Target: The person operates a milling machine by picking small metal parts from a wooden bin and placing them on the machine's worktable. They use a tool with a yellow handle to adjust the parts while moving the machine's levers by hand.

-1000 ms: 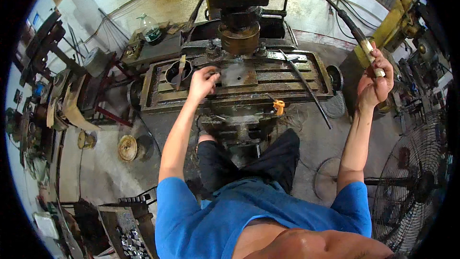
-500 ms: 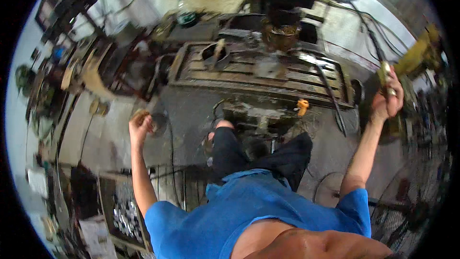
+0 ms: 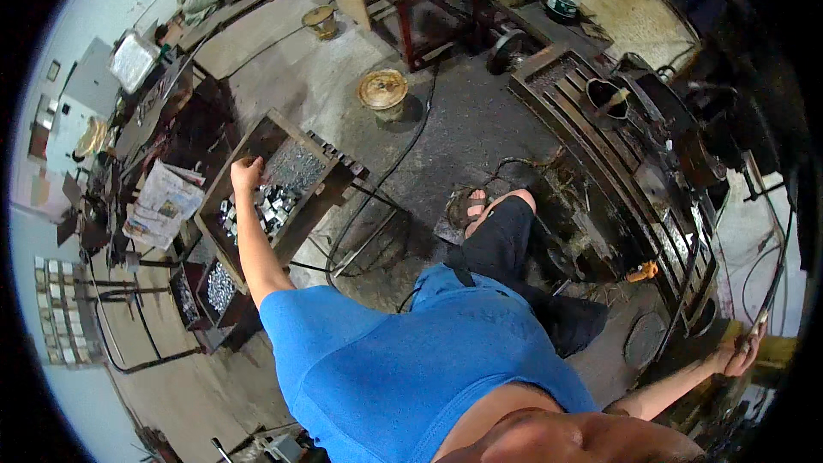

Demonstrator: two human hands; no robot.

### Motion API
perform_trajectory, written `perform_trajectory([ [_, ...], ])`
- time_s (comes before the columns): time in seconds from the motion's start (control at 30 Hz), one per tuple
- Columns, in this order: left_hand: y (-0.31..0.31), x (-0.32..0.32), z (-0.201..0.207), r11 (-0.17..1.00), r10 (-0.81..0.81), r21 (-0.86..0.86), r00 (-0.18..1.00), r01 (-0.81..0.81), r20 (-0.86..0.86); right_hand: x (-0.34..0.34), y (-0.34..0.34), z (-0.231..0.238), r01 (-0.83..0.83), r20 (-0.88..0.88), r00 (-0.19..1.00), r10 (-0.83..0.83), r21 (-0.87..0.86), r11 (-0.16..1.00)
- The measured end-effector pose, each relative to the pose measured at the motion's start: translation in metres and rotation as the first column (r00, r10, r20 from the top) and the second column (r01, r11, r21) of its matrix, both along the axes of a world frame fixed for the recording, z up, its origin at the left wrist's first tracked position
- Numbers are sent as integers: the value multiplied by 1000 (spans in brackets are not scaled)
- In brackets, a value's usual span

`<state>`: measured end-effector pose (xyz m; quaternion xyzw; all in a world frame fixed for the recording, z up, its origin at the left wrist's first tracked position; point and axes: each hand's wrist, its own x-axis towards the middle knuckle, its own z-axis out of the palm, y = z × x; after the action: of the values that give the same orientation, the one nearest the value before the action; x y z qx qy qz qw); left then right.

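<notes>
My left hand [image 3: 247, 173] is over the near-left side of a wooden box [image 3: 310, 231], its fingers curled closed. Whatever they hold, if anything, is hidden. In the box lie shiny metal blocks [image 3: 273, 208] and a heap of small grey metal bits [image 3: 296, 166]. Far to the right, my right hand [image 3: 742, 351] has its fingers wrapped round the pale metal handle [image 3: 761, 319] at the end of a dark rod, beside the machine. The machine's slotted table [image 3: 613, 163] carries a dark pot [image 3: 605, 101] with a light-coloured stick in it.
A lidded bucket [image 3: 382, 91] stands on the floor, with a smaller bucket [image 3: 321, 22] farther off. Cables [image 3: 411, 141] run across the floor by the box's stand. Newspaper [image 3: 163, 204] lies left of the box; lower bins [image 3: 219, 290] hold more metal pieces. An orange fitting [image 3: 641, 272] sits by the machine table.
The view has swung left, bringing the box of metal blocks under my left hand. My right hand stays at the handle, now farther toward the lower right of the view.
</notes>
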<state>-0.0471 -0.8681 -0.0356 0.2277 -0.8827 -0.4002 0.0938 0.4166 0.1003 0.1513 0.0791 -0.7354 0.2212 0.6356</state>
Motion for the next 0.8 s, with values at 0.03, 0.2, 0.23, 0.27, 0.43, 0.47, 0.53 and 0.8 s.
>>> perform_trajectory([
  [0.03, -19, 5, -9, 999, 50, 16, 999, -50, 16, 5, -1, -5, 45, 6, 999, -45, 15, 999],
  [0.2, -43, 17, -28, 969, 100, -234, 989, -72, 109, 19, -1, 21, 296, 50, 948, -316, 240, 925],
  [0.23, -40, 16, -25, 951, 110, -302, 986, -68, 126, 27, 1, 24, 363, 70, 919, -387, 231, 903],
  [0.27, -34, 16, -19, 926, 120, -372, 983, -60, 140, 28, -2, 27, 376, 76, 915, -396, 190, 907],
  [0.43, -46, -3, -30, 846, 115, -532, 982, -17, 151, 30, 12, 53, 432, 92, 886, -455, 195, 881],
  [0.47, -48, -9, -37, 836, 115, -549, 979, -4, 167, 39, 25, 61, 498, 94, 834, -544, 300, 814],
  [0.53, -38, -32, -38, 796, 85, -604, 979, 45, 184, 52, 9, 58, 787, 122, 293, -948, 533, 312],
  [0.8, -21, -63, -65, 623, 225, -778, 936, 77, 272, 39, -24, 106, 572, 407, 805, -431, -340, 747],
])
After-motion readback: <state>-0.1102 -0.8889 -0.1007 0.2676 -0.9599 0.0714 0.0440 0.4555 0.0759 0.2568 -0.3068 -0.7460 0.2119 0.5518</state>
